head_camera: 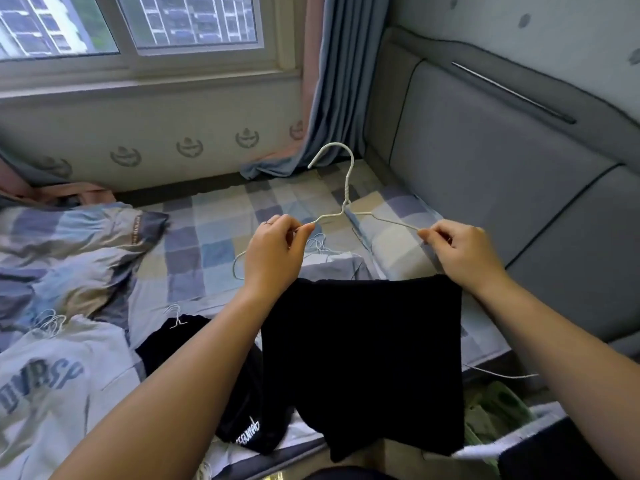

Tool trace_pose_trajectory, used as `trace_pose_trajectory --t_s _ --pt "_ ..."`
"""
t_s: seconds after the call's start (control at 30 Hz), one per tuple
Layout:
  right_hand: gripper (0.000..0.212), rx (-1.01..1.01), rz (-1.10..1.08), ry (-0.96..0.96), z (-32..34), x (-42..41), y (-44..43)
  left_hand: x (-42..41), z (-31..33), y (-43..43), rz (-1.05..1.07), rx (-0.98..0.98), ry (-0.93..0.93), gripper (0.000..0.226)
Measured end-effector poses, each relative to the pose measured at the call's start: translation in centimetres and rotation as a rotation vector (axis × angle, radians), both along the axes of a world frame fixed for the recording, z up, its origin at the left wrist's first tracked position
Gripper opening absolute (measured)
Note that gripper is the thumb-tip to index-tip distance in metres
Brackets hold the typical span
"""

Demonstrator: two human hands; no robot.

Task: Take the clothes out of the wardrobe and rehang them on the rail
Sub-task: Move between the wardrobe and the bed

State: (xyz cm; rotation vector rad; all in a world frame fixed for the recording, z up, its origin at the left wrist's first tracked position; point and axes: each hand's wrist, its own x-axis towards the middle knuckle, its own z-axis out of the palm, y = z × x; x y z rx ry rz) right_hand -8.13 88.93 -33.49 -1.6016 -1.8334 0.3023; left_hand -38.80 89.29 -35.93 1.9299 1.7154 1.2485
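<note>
I hold a white wire hanger [344, 199] up over the bed with both hands. My left hand [275, 249] pinches its left shoulder wire, and my right hand [460, 249] pinches the right one. A black garment [363, 362] hangs folded over the hanger's lower bar, down between my forearms. On the bed lie a white sweatshirt [45, 382] with blue lettering and a second black garment [239, 403], each with a white hanger hook showing. No wardrobe or rail is in view.
A checked sheet [214, 237] covers the bed, with a patterned pillow [69, 244] at the left. A grey padded headboard [502, 161] stands at the right, and a blue curtain [332, 81] hangs by the window. Green items [495, 410] lie at the lower right.
</note>
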Motion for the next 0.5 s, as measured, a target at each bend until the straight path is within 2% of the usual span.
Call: trace_pose_trajectory --t_s 0.3,0.5 --pt "0.032 -0.262 0.078 0.014 -7.9 4.8 13.2 5.6 -6.2 9.5 0.126 -0.235 0.028 0.030" --pt "0.023 -0.440 0.135 -0.043 -14.6 5.3 18.3 6.7 -13.0 12.9 0.151 -0.422 0.025 0.024"
